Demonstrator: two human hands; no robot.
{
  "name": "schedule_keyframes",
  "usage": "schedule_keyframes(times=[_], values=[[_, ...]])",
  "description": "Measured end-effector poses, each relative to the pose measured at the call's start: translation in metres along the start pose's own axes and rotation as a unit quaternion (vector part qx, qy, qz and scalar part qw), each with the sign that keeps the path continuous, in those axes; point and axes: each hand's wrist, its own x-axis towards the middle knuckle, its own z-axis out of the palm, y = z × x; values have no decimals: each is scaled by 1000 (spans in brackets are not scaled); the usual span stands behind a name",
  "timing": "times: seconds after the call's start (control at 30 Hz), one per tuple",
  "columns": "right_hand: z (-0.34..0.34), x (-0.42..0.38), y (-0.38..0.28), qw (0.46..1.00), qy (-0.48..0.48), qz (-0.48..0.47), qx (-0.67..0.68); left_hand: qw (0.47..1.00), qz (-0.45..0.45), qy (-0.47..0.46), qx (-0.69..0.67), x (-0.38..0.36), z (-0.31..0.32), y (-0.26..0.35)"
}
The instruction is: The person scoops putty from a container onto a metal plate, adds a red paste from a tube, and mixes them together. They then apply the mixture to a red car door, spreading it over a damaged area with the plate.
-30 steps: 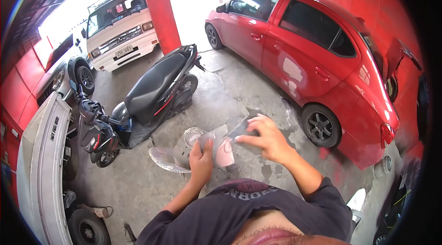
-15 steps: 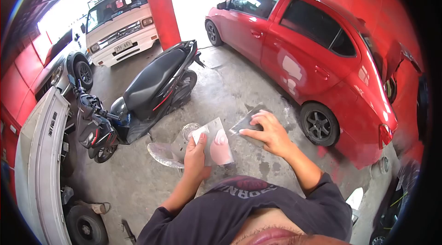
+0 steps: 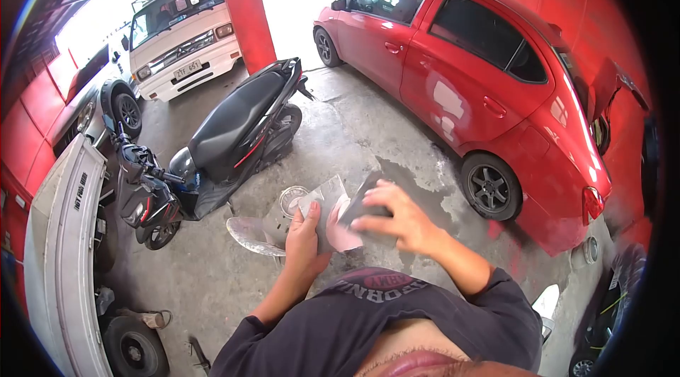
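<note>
My left hand (image 3: pixel 304 235) grips a thin, pale grey mixing plate (image 3: pixel 327 189), thumb on top and fingers beneath. Pink putty (image 3: pixel 344 235) is smeared over the plate's right side. My right hand (image 3: pixel 400 218) pinches a dark, flat spreader (image 3: pixel 367 194) between thumb and fingers. The spreader's left edge overlaps the putty in this view; whether it touches is hard to tell. Both hands are in front of my chest, above the concrete floor.
A red car (image 3: pixel 453 72) with pale patches (image 3: pixel 448 99) on its rear door stands at right. A black scooter (image 3: pixel 234 122) leans at left, a white van (image 3: pixel 184 37) behind. Below my left hand are a round tin (image 3: pixel 292 196) and a curved, pale-edged panel (image 3: pixel 251 237).
My right hand has moved left, bringing the spreader over the putty on the plate. The left hand with the plate has shifted slightly.
</note>
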Motion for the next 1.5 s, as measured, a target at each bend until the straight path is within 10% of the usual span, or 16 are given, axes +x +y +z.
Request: schedule_keyframes(times=[0.1,0.17,0.4,0.6,0.77,0.87,0.9,1.03,1.17,1.23,1.3,1.5], values=[[-9,-8,19,998,6,43,-49,980,102,31,169,3,-5,-7],[-16,8,6,997,-7,24,-71,867,255,15,427,4,-12,-14],[-1,0,-10,964,-259,52,-38,858,323,91,388,15,-13,-10],[7,1,6,999,28,-19,23,999,-21,38,-3,0,13,-11],[15,-37,47,989,51,132,34,999,-13,27,34,13,-13,-11],[26,-27,29,886,207,296,291,995,35,28,84,26,-21,-16],[38,-27,28,734,303,374,479,992,62,39,105,30,-19,-18],[29,-17,8,557,331,371,665,960,154,78,220,41,-19,-24],[50,-19,-26,569,282,439,635,927,261,85,256,45,-13,-26],[56,-30,-23,835,134,340,411,920,263,72,281,34,-4,-14],[48,-39,-5,962,-41,222,154,927,259,54,265,29,-4,0],[-9,3,5,991,18,127,-30,887,267,18,376,21,0,-4]])
